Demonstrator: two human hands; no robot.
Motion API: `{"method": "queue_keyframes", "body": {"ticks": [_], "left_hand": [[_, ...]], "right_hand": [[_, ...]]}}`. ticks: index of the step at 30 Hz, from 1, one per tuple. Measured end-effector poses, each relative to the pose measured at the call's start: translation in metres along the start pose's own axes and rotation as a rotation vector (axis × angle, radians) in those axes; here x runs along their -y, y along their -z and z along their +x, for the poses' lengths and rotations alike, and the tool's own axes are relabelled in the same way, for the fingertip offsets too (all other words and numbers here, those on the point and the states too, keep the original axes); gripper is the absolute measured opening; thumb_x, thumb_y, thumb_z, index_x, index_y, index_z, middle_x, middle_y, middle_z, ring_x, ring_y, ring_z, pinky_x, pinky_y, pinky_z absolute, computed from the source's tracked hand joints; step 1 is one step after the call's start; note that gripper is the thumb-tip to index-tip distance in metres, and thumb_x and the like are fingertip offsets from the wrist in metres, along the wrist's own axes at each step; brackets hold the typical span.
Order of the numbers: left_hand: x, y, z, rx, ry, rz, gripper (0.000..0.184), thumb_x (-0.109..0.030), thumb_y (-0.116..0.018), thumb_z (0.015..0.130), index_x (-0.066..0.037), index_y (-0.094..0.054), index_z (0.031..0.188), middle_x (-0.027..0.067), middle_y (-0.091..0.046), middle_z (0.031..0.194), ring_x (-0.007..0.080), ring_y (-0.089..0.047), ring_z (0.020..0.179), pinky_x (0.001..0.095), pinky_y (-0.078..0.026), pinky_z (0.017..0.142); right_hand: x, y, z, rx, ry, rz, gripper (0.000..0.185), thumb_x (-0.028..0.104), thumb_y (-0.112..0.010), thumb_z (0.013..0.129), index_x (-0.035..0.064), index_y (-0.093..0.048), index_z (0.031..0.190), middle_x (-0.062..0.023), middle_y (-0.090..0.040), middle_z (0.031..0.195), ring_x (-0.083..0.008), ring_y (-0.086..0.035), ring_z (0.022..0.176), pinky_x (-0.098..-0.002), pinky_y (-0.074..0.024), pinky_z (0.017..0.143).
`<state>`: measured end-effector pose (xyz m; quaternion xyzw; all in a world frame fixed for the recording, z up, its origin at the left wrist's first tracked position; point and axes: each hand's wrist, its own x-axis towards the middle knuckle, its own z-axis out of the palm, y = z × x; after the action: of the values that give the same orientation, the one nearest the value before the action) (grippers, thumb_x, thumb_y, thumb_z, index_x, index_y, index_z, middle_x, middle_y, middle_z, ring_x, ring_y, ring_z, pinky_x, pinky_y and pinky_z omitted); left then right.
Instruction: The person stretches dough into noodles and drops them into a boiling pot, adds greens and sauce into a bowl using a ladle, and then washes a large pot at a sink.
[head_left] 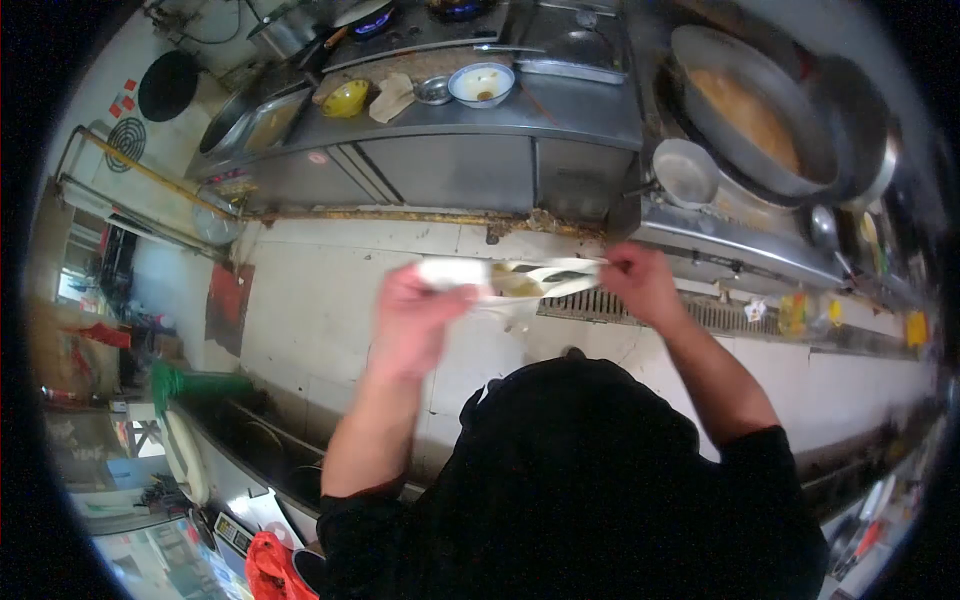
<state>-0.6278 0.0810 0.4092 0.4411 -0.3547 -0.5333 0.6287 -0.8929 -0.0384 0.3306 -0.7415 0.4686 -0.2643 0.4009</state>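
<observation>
In front of my body, over the floor, a white thin bag-like thing [465, 273] is stretched between my two hands. Motion blur hides its exact kind. Something yellowish [518, 287] shows in its middle, and dark gaps appear between white strips toward its right end. My left hand [425, 305] grips the left end, thumb lying across it. At the other end my right hand [640, 283] pinches a white strip, its fingers closed.
Across the floor stands a steel counter with a white bowl [482, 86], a yellow bowl [345, 98] and a cloth [392, 97]. A large wok [755, 110] and a saucepan [685, 172] are at the right. Burner flames [372, 24] are lit at the back. A floor drain grate [580, 306] lies below my right hand.
</observation>
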Motion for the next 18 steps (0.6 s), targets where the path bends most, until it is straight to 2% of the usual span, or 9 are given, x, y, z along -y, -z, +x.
{"method": "queue_keyframes", "body": {"ticks": [3,4,6,8,11,12,13,16,18], "left_hand": [[-0.056,0.067,-0.008,-0.119,-0.161,-0.290,0.023,-0.007,-0.056,0.072,-0.001,-0.060,0.095,0.0151,-0.062,0.095,0.0270,-0.061,0.087,0.0393,-0.051,0.078],[-0.082,0.091,-0.010,-0.092,-0.150,-0.326,0.028,-0.010,-0.056,0.073,0.000,-0.058,0.099,0.0145,-0.062,0.098,0.0261,-0.060,0.089,0.0387,-0.050,0.079],[-0.124,0.142,-0.009,-0.323,-0.263,-0.320,0.033,-0.014,-0.054,0.077,0.001,-0.055,0.106,0.0118,-0.061,0.098,0.0257,-0.060,0.088,0.0371,-0.048,0.080],[-0.173,0.158,-0.010,-0.127,-0.169,-0.315,0.030,-0.012,-0.050,0.080,0.001,-0.055,0.107,0.0136,-0.060,0.105,0.0246,-0.057,0.097,0.0381,-0.045,0.089],[-0.237,0.280,0.008,-0.512,-0.494,-0.131,0.031,-0.010,-0.049,0.081,0.006,-0.052,0.107,0.0183,-0.055,0.113,0.0273,-0.054,0.105,0.0390,-0.041,0.095],[-0.257,0.301,0.012,-0.602,-0.597,-0.096,0.034,-0.008,-0.048,0.082,0.009,-0.049,0.110,0.0203,-0.053,0.116,0.0283,-0.052,0.109,0.0378,-0.040,0.097],[-0.279,0.315,0.013,-0.543,-0.608,-0.039,0.039,-0.008,-0.047,0.082,0.012,-0.045,0.115,0.0214,-0.053,0.116,0.0284,-0.051,0.110,0.0359,-0.040,0.098],[-0.293,0.245,0.019,-0.736,-0.625,-0.002,0.041,-0.007,-0.046,0.083,0.014,-0.043,0.118,0.0219,-0.052,0.116,0.0294,-0.050,0.111,0.0359,-0.039,0.098],[-0.283,0.215,0.016,-0.500,-0.510,0.150,0.045,-0.006,-0.047,0.083,0.014,-0.039,0.122,0.0221,-0.052,0.118,0.0292,-0.050,0.112,0.0365,-0.038,0.099]], "right_hand": [[-0.104,0.034,-0.024,-0.091,-0.062,-0.364,0.021,0.023,-0.069,0.073,0.0041,-0.061,0.079,-0.0095,-0.059,0.063,-0.0164,-0.055,0.059,-0.0327,-0.0457,0.056],[-0.143,0.048,-0.037,-0.076,-0.144,-0.480,0.023,0.025,-0.070,0.073,0.0050,-0.061,0.079,-0.0108,-0.059,0.064,-0.0193,-0.057,0.059,-0.0352,-0.0460,0.057],[-0.205,0.086,-0.066,-0.104,-0.342,-0.568,0.024,0.026,-0.068,0.071,0.0047,-0.061,0.078,-0.0160,-0.061,0.069,-0.0315,-0.060,0.066,-0.0388,-0.0485,0.061],[-0.256,0.124,-0.089,-0.189,-0.465,-0.750,0.021,0.025,-0.065,0.073,0.0046,-0.061,0.075,-0.0169,-0.062,0.071,-0.0356,-0.061,0.071,-0.0409,-0.0494,0.064],[-0.318,0.194,-0.117,-0.123,-0.576,-1.047,0.037,0.034,-0.062,0.074,0.0024,-0.062,0.094,-0.0204,-0.063,0.092,-0.0362,-0.061,0.089,-0.0450,-0.0499,0.074],[-0.354,0.214,-0.131,-0.275,-0.595,-1.000,0.037,0.033,-0.062,0.074,0.0031,-0.062,0.095,-0.0192,-0.064,0.091,-0.0358,-0.061,0.089,-0.0450,-0.0503,0.073],[-0.389,0.232,-0.143,-0.389,-0.572,-0.879,0.036,0.033,-0.061,0.075,0.0030,-0.062,0.095,-0.0186,-0.064,0.090,-0.0355,-0.062,0.087,-0.0443,-0.0508,0.073],[-0.368,0.235,-0.133,-0.388,-0.748,-0.962,0.031,0.029,-0.060,0.077,0.0041,-0.063,0.094,-0.0172,-0.065,0.090,-0.0333,-0.063,0.083,-0.0433,-0.0518,0.070],[-0.425,0.224,-0.116,0.359,-0.415,-1.397,0.023,0.024,-0.058,0.078,0.0037,-0.063,0.090,-0.0131,-0.066,0.088,-0.0297,-0.064,0.075,-0.0416,-0.0523,0.064]]}}
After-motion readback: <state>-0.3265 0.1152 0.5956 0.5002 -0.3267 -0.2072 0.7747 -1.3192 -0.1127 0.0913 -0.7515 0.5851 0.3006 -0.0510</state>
